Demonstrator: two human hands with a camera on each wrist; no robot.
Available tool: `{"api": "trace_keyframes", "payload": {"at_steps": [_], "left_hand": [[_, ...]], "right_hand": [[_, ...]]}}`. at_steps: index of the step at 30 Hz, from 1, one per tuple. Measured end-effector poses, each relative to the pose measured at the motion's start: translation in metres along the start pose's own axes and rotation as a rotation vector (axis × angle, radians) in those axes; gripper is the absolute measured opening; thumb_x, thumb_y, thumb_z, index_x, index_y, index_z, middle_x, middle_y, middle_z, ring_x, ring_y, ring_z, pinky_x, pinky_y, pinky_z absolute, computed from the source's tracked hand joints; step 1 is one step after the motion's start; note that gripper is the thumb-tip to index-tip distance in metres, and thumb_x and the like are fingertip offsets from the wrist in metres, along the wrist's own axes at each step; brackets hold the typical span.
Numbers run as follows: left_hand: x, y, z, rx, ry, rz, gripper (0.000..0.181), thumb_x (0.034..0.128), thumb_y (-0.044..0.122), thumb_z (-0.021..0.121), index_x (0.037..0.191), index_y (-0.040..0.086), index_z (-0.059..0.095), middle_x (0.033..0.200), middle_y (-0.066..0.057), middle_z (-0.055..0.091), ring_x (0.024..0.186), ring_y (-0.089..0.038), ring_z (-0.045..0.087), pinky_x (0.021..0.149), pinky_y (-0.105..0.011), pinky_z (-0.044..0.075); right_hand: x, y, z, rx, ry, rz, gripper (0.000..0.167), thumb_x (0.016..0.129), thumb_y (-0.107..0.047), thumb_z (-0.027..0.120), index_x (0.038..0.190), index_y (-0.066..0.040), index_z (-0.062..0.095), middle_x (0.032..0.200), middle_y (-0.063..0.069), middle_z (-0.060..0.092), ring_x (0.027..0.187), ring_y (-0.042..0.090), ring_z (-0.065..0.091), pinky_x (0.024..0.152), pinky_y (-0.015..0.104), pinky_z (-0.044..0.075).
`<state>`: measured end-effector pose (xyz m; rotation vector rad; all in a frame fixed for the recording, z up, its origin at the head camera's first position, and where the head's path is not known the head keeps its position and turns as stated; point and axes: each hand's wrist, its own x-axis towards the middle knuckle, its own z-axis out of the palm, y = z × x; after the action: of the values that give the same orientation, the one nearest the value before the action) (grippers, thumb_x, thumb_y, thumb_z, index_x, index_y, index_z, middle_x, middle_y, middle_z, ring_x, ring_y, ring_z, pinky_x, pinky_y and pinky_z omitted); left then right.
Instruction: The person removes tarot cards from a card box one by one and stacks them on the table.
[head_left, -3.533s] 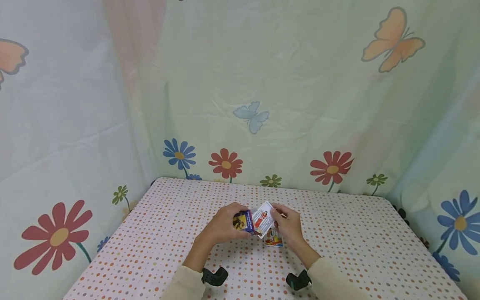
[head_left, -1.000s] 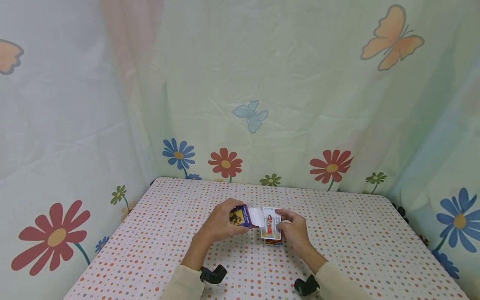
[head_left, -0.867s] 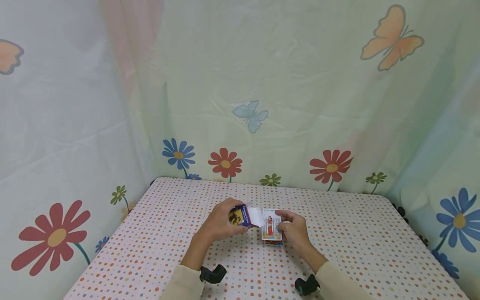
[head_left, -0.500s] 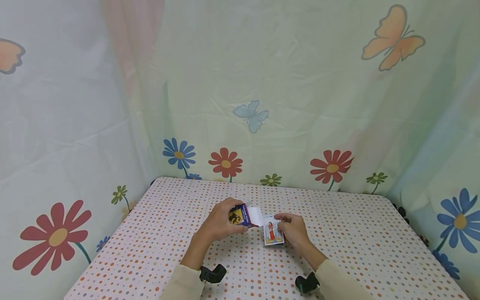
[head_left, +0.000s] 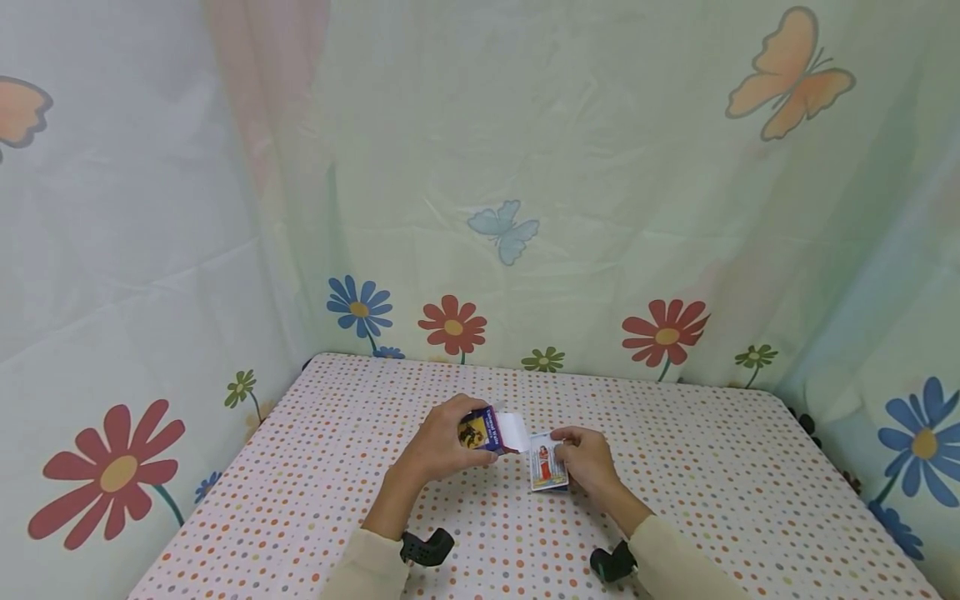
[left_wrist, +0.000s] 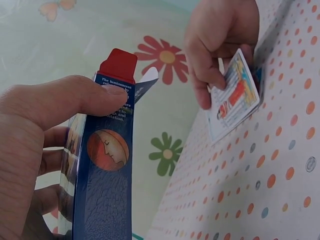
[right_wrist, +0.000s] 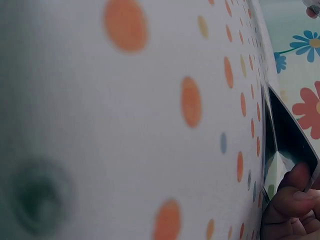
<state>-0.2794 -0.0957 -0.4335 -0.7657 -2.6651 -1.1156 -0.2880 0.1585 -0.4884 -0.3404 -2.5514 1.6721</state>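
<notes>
My left hand (head_left: 438,443) grips a dark blue card box (head_left: 476,431), thumb along its printed narrow side in the left wrist view. The box's white flap (head_left: 513,432) stands out toward the right, and a red tab (left_wrist: 120,65) sticks up at that end. Between thumb and fingers, my right hand (head_left: 591,461) pinches a picture card (head_left: 545,467) showing a figure in red. That card is low over the table, almost covering another card, whose edge peeks out below it. Its dark underside (right_wrist: 292,127) shows in the right wrist view. What is inside the box is hidden.
A dotted cloth covers the table (head_left: 450,533). Behind it and at both sides hang curtains (head_left: 600,167) printed with flowers and butterflies. Black wrist cameras are strapped on the left (head_left: 427,547) and right (head_left: 612,562) wrists.
The right hand has drawn the picture card away from the box, turned it straighter and lowered it over the card on the table. The left hand keeps the box nearly still.
</notes>
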Motion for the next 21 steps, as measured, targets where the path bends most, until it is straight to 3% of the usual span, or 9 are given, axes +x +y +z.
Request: {"api": "trace_keyframes", "payload": {"at_steps": [8, 13, 17, 21], "left_hand": [[0.000, -0.001, -0.001, -0.017, 0.006, -0.008, 0.072, 0.0750, 0.040, 0.089, 0.137, 0.016, 0.059, 0.126, 0.000, 0.063, 0.114, -0.028, 0.060, 0.092, -0.042, 0.054], [0.000, -0.001, -0.001, -0.015, 0.008, -0.007, 0.072, 0.0750, 0.040, 0.089, 0.137, 0.017, 0.059, 0.126, 0.001, 0.063, 0.112, -0.023, 0.059, 0.091, -0.040, 0.054], [-0.001, -0.001, -0.001, -0.022, 0.009, -0.007, 0.072, 0.0753, 0.039, 0.088, 0.137, 0.018, 0.059, 0.126, 0.002, 0.063, 0.111, -0.021, 0.059, 0.091, -0.039, 0.054], [-0.001, -0.002, -0.001, -0.032, 0.015, 0.000, 0.072, 0.0753, 0.039, 0.088, 0.137, 0.018, 0.059, 0.126, 0.001, 0.063, 0.111, -0.022, 0.059, 0.090, -0.039, 0.054]], "right_hand": [[0.004, -0.002, 0.000, -0.072, -0.017, 0.033, 0.030, 0.086, -0.001, 0.060, 0.115, -0.001, 0.070, 0.096, 0.012, 0.059, 0.070, 0.018, 0.058, 0.048, 0.026, 0.044], [0.005, -0.003, -0.002, -0.154, -0.062, -0.021, 0.028, 0.087, -0.003, 0.064, 0.115, 0.001, 0.068, 0.084, 0.010, 0.058, 0.065, 0.017, 0.053, 0.050, 0.027, 0.044], [0.008, -0.002, -0.004, -0.235, -0.086, -0.073, 0.033, 0.086, -0.006, 0.067, 0.119, 0.001, 0.065, 0.075, 0.007, 0.055, 0.056, 0.016, 0.048, 0.047, 0.027, 0.040], [0.013, -0.003, -0.007, -0.307, -0.097, -0.056, 0.042, 0.084, -0.009, 0.070, 0.125, 0.000, 0.062, 0.081, 0.008, 0.059, 0.059, 0.018, 0.052, 0.047, 0.028, 0.041]]}}
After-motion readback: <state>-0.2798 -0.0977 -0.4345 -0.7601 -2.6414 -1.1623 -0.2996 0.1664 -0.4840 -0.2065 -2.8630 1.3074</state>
